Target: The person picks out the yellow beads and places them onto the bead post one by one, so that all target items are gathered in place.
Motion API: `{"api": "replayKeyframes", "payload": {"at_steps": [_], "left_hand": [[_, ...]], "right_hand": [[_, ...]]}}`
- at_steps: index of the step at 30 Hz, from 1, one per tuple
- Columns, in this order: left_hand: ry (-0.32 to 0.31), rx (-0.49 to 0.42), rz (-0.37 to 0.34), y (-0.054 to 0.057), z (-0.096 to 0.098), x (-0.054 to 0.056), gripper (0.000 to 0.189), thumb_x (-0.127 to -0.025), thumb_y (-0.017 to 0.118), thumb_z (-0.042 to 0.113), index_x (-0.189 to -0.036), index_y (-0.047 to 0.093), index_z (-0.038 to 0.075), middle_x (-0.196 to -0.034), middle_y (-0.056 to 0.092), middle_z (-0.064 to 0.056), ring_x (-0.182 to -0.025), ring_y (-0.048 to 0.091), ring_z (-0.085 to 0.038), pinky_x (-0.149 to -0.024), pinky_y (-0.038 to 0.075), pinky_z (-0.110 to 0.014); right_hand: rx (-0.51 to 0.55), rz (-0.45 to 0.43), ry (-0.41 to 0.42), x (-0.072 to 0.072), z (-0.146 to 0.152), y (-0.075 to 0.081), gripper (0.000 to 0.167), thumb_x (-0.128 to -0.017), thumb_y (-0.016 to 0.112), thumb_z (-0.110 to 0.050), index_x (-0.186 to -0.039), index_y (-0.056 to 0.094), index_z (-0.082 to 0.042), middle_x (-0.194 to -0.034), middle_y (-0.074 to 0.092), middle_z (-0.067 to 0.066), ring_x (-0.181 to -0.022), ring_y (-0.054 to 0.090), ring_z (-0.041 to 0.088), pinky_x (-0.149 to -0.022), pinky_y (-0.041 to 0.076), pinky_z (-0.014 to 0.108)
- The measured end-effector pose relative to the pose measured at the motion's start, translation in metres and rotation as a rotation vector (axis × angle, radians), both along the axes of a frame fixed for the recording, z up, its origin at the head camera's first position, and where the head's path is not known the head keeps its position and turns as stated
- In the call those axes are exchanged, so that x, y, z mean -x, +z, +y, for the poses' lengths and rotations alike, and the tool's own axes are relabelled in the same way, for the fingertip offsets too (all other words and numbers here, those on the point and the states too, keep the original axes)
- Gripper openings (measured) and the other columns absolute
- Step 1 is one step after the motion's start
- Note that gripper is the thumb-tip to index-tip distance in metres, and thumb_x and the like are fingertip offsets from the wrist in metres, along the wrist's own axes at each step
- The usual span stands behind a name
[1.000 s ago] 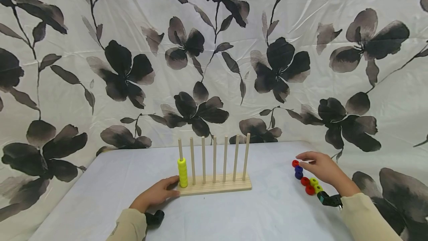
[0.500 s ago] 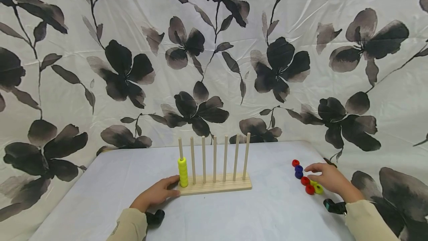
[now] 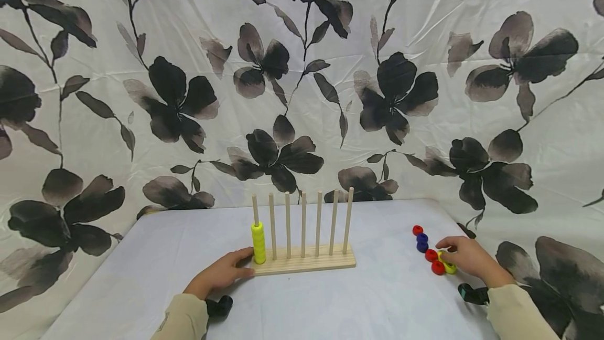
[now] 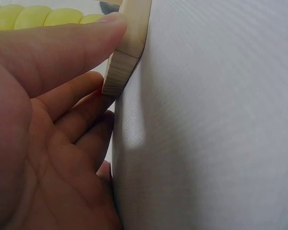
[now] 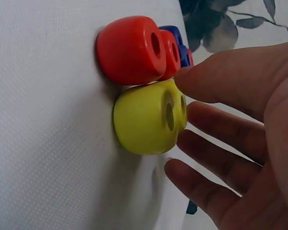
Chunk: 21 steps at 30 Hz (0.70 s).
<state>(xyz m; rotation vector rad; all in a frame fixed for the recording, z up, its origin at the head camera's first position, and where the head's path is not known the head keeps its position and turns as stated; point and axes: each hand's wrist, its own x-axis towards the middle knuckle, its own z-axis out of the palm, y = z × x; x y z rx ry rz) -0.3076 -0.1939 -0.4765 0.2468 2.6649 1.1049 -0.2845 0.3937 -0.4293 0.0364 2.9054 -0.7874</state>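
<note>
A wooden bead abacus (image 3: 306,262) with several upright pegs stands on the table. Yellow beads (image 3: 258,244) are stacked on its leftmost peg. My left hand (image 3: 220,275) holds the left end of the base; the left wrist view shows the thumb (image 4: 93,45) along its edge and fingertips at its end. My right hand (image 3: 472,261) is at two loose yellow beads (image 5: 146,120), fingers spread around the farther one. Its thumb tip partly covers that bead, so a firm grip is not visible. Red beads (image 5: 132,50) sit right beside them.
Two blue beads (image 3: 422,242) and another red bead (image 3: 417,230) continue the row toward the back. A white cloth (image 3: 358,298) covers the table. A floral curtain (image 3: 325,93) hangs behind, and its folds meet the table's right edge.
My right hand has drawn back from the red and blue beads at the far end and come down over the yellow beads. The left hand stays on the base.
</note>
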Motion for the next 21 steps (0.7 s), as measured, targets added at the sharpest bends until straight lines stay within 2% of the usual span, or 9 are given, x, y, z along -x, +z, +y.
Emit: {"api": "replayKeyframes", "payload": {"at_steps": [7,21], "left_hand": [[0.001,-0.004,0.002,0.0007,0.0002,0.0,0.07,-0.082,0.075,0.031,-0.144,0.047,0.01,-0.15,0.044,-0.013,-0.142,0.033,-0.04,-0.114,0.025,-0.063],[-0.001,-0.01,0.0,0.0,-0.0003,0.0008,0.07,-0.083,0.075,0.032,-0.144,0.047,0.01,-0.15,0.045,-0.013,-0.142,0.033,-0.04,-0.115,0.025,-0.062]], "right_hand": [[0.023,-0.013,-0.017,0.0043,0.0047,-0.0088,0.032,-0.088,0.067,-0.018,-0.115,0.066,0.0,-0.109,0.066,0.016,-0.092,0.059,0.022,-0.08,0.057,0.041],[0.018,-0.001,-0.056,0.0064,0.0004,-0.0102,0.035,-0.089,0.066,-0.016,-0.117,0.063,0.003,-0.113,0.063,0.023,-0.09,0.059,0.024,-0.083,0.057,0.044]]}}
